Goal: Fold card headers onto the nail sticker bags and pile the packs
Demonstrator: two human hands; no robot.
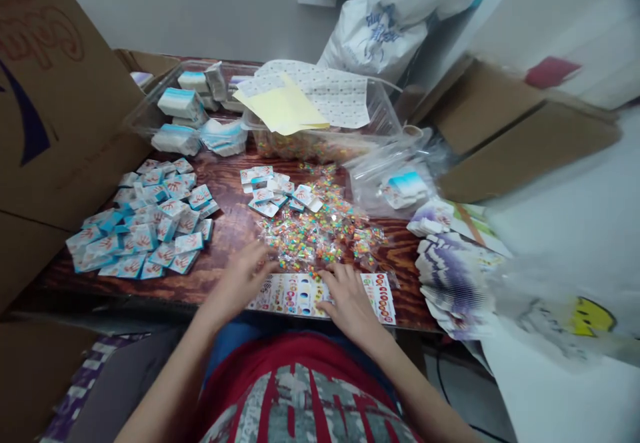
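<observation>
Left hand (241, 284) open, fingers spread, at the near edge of the heap of small coloured packets (320, 233). Right hand (350, 301) open, flat on the printed sticker sheet (295, 295), near the desk's (227, 243) front edge. Heap lies loose mid-desk; blue-and-white cards (143, 223) spread toward the left edge, unboxed.

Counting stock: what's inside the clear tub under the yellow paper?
Through its front wall, the clear tub shows small multicoloured pieces. The yellow paper and dotted sheet on top cover the rest, so how full it is cannot be seen.
</observation>
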